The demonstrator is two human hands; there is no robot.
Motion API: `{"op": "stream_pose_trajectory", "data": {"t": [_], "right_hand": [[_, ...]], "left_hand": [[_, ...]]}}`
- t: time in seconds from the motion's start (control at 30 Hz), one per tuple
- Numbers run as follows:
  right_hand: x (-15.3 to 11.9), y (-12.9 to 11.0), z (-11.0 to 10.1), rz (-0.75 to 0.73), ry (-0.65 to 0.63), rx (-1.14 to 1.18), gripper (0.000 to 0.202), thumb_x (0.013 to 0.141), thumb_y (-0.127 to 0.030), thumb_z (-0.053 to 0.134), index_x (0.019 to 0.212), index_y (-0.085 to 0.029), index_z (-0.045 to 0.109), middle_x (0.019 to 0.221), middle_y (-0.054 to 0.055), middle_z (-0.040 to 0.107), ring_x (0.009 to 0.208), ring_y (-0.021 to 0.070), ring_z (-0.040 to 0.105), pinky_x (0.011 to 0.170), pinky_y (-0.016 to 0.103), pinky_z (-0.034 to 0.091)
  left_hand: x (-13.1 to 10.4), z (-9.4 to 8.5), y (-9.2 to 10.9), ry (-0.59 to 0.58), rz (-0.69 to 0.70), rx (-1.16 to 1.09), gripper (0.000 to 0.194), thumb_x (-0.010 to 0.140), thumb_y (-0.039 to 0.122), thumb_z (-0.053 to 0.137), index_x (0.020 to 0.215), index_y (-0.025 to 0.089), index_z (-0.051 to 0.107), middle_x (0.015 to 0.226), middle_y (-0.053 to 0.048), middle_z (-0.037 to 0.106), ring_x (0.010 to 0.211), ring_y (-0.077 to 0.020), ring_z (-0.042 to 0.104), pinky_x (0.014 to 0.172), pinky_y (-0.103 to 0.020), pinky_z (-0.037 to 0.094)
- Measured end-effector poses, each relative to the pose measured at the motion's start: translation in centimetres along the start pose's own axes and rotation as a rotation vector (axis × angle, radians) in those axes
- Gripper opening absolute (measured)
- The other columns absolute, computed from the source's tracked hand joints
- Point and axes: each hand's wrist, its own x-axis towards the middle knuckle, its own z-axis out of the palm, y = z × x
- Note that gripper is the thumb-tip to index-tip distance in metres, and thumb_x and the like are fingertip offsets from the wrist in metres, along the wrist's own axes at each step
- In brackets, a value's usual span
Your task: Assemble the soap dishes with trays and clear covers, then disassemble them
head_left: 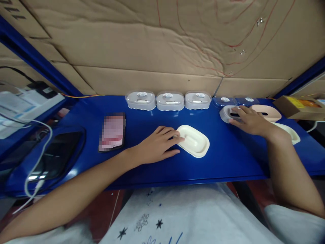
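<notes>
Phone, dark-rimmed with a pixelated pink face point(111, 133), lies left of the frame's centre on the glossy blue desk point(228, 159). My left hand point(160, 144) is loosely open, thumb apart, one finger over the left rim of a cream, rounded oblong tray point(196, 142) at centre. My right hand point(250, 120), at right, rests spread over a grey oval piece with a dark slot point(224, 113); I cannot tell whether it grips. Beside it sits a pink oval slotted piece point(274, 111).
</notes>
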Motion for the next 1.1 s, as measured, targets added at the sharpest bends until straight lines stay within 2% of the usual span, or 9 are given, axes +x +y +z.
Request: {"op": "stream_pose_trajectory", "data": {"t": [0.1,0.2,0.27,0.37,0.47,0.57,0.67,0.93,1.1], "right_hand": [[-0.6,0.0,0.4,-0.011,-0.101,0.033,0.071,0.098,-0.064,0.057,0.156,-0.023,0.055,0.162,0.022,0.055,0.151,0.0508,0.048,0.123,0.075,0.034],[-0.8,-2.6,-1.1,-0.258,-0.113,0.243,0.063,0.102,-0.062,0.055,0.159,-0.035,0.053,0.168,0.007,0.051,0.155,0.0395,0.048,0.127,0.064,0.038],[-0.8,-4.4,-2.1,-0.401,-0.056,0.404,0.061,0.102,-0.061,0.058,0.159,-0.039,0.051,0.171,0.003,0.048,0.158,0.0367,0.044,0.129,0.060,0.038],[-0.6,-5.6,-2.2,-0.363,0.043,0.416,0.076,0.095,-0.069,0.069,0.161,-0.038,0.048,0.174,0.007,0.042,0.162,0.0419,0.034,0.129,0.068,0.033],[0.0,-5.6,-0.7,-0.308,-0.002,0.358,0.089,0.090,-0.073,0.072,0.165,-0.036,0.042,0.175,0.013,0.038,0.163,0.0462,0.031,0.125,0.076,0.031],[0.5,-6.1,0.8,-0.377,-0.062,0.380,0.085,0.094,-0.070,0.069,0.166,-0.035,0.040,0.170,0.014,0.046,0.160,0.0435,0.038,0.124,0.073,0.034],[0.5,-7.5,1.2,-0.397,-0.034,0.381,0.084,0.095,-0.069,0.068,0.165,-0.031,0.040,0.169,0.017,0.046,0.158,0.0436,0.041,0.124,0.071,0.036],[-0.6,-9.8,-0.6,-0.367,0.238,0.544,0.063,0.092,-0.049,0.076,0.145,-0.029,0.048,0.155,0.014,0.056,0.143,0.0385,0.057,0.117,0.057,0.049],[-1.5,-10.5,-1.5,-0.501,0.178,0.594,0.067,0.091,-0.050,0.079,0.145,-0.033,0.044,0.151,0.012,0.057,0.142,0.0365,0.057,0.117,0.055,0.051]], "left_hand": [[0.0,-0.4,0.1,0.051,0.002,0.016,0.041,0.110,0.041,0.060,0.144,0.018,0.062,0.135,-0.014,0.070,0.120,-0.0305,0.065,0.107,-0.047,0.046],[0.0,-0.8,0.2,0.025,-0.053,-0.012,0.052,0.105,0.042,0.067,0.151,0.020,0.057,0.149,-0.017,0.062,0.135,-0.0347,0.059,0.113,-0.049,0.043],[0.0,-0.9,0.2,-0.026,-0.090,-0.057,0.063,0.102,0.042,0.070,0.158,0.021,0.050,0.165,-0.018,0.050,0.147,-0.0373,0.051,0.119,-0.052,0.039],[0.1,-0.9,0.2,-0.067,-0.122,-0.153,0.069,0.100,0.038,0.068,0.162,0.024,0.043,0.171,-0.015,0.043,0.152,-0.0361,0.047,0.123,-0.053,0.036],[0.2,-0.9,0.2,-0.056,-0.139,-0.207,0.069,0.098,0.037,0.068,0.161,0.027,0.044,0.162,-0.012,0.055,0.145,-0.0353,0.053,0.122,-0.053,0.037],[0.2,-1.0,0.1,-0.052,-0.172,-0.171,0.075,0.094,0.049,0.073,0.160,0.025,0.047,0.149,-0.014,0.061,0.136,-0.0364,0.058,0.119,-0.054,0.038],[0.2,-1.0,0.1,-0.071,-0.191,-0.107,0.083,0.091,0.058,0.076,0.160,0.022,0.047,0.144,-0.016,0.061,0.132,-0.0374,0.058,0.118,-0.055,0.037],[0.2,-0.7,-0.1,-0.084,-0.230,-0.072,0.087,0.091,0.059,0.077,0.161,0.020,0.043,0.145,-0.016,0.060,0.132,-0.0382,0.058,0.118,-0.054,0.038],[0.3,-0.4,-0.5,-0.029,-0.341,-0.099,0.104,0.089,0.062,0.080,0.167,0.021,0.025,0.154,-0.019,0.056,0.137,-0.0403,0.057,0.117,-0.057,0.040]]}}
